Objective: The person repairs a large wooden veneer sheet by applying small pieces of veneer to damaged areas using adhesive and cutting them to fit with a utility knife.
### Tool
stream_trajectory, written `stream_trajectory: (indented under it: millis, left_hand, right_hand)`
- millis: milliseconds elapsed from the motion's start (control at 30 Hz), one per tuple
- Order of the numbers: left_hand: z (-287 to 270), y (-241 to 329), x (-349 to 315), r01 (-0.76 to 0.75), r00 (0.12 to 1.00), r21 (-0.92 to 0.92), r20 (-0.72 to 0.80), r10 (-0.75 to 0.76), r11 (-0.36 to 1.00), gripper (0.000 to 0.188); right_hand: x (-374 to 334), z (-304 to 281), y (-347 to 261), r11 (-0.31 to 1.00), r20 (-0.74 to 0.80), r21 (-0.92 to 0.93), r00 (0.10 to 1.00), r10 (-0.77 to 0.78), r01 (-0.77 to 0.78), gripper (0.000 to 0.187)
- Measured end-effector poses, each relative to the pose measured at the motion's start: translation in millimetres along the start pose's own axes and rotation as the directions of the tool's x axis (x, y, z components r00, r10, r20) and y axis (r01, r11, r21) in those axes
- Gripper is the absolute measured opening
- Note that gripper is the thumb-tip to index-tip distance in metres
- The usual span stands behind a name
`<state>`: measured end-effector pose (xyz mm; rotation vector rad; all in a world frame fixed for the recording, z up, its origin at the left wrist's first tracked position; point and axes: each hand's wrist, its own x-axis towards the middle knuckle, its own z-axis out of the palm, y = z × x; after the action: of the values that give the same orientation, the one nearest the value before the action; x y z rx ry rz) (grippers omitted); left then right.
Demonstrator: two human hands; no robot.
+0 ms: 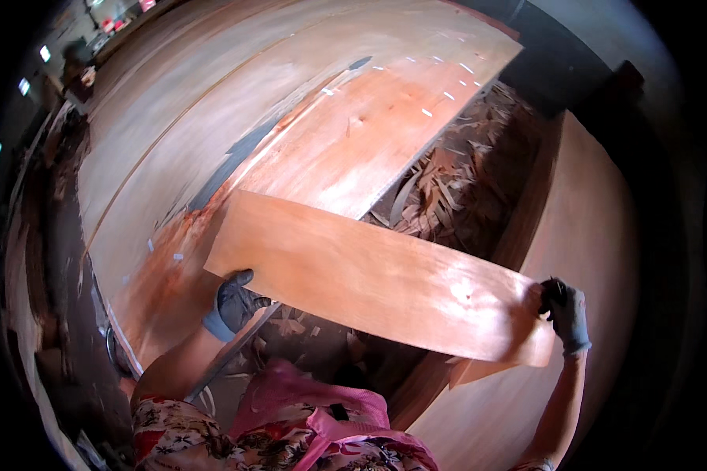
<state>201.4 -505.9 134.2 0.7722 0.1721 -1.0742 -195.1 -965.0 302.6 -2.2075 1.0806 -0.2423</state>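
Note:
A long strip of thin wood veneer (369,271) stretches across in front of me, tilted down toward the right. My left hand (237,302), in a dark glove with a grey-blue cuff, grips its near left edge with the thumb on top. At the strip's right end my right hand (564,312), gloved alike, is closed on the edge. The strip's left end lies over a broad veneer-covered table (322,165). Its right end overlaps a stack of veneer sheets (581,220) on my right.
Scraps of torn veneer (440,188) fill the gap between table and stack. Small white tape pieces (426,112) dot the sheet on the table. A dark grey slit (239,157) runs between the sheets. More stacked wood (35,267) stands at the far left.

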Motion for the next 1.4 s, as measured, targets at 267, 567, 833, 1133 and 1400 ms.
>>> stream_trajectory:
  millis: [267, 567, 833, 1133, 1400]
  left_hand:
    - [-1.4, 19.8, 104.8, -0.161, 0.978, -0.261, 0.089, 0.190, 0.952, 0.052]
    - [5.9, 197.5, 197.3, -0.398, 0.906, -0.396, -0.026, 0.423, 0.828, 0.049]
    - [-21.6, 297.6, 130.3, -0.936, 0.345, 0.032, -0.118, 0.931, 0.351, 0.043]
    - [-37.5, 133.6, 135.9, -0.669, 0.665, 0.040, -0.413, 0.622, 0.742, 0.045]
    - [112.0, 109.7, 202.4, 0.296, 0.161, 0.940, -0.224, 0.961, 0.170, 0.071]
  right_hand:
    - [257.3, -26.0, -76.9, 0.901, 0.044, -0.140, 0.912, -0.409, 0.411, 0.013]
    - [477.8, 13.9, -294.6, 0.575, -0.002, -0.296, 0.602, -0.799, 0.763, 0.014]
    - [498.9, 102.6, -404.7, -0.065, -0.247, -0.275, -0.136, -0.960, 0.959, 0.030]
    - [516.9, 315.9, -235.0, 0.381, 0.214, 0.232, 0.336, -0.917, 0.895, 0.046]
    - [523.1, 312.9, -224.0, 0.320, 0.367, 0.182, 0.238, -0.899, 0.930, 0.037]
